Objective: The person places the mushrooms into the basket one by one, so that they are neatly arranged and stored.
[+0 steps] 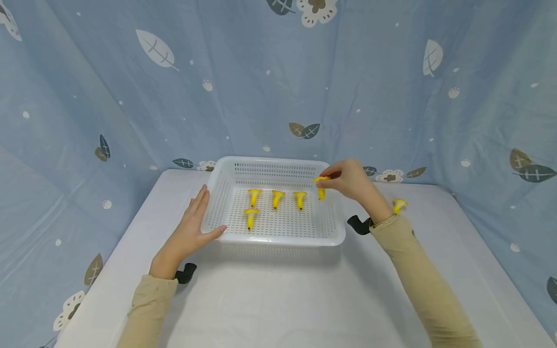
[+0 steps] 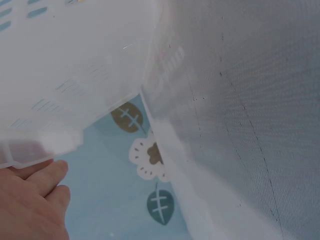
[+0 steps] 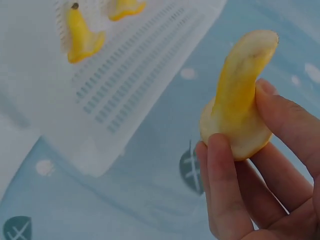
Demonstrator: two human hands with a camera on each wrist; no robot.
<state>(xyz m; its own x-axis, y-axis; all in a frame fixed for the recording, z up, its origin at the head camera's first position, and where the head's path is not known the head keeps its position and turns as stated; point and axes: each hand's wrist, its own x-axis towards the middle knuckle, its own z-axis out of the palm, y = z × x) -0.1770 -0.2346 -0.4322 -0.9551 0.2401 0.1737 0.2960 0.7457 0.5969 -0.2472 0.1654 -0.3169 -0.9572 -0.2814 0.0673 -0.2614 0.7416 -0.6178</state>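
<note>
My right hand pinches a yellow mushroom between thumb and fingers, over the right side of a white plastic basket. In the right wrist view its pale, curved stem points up and its flared cap sits against the fingertips. Several like it lie inside the basket: a row of three, including a middle mushroom, with another mushroom nearer the front left. At the basket's left side, my left hand rests with fingers straight along the rim and thumb by the front edge.
One more yellow mushroom lies on the white tabletop, to the right of the basket and beside my right forearm. A blue patterned curtain hangs behind and on both sides. Black wrist mounts show at both wrists.
</note>
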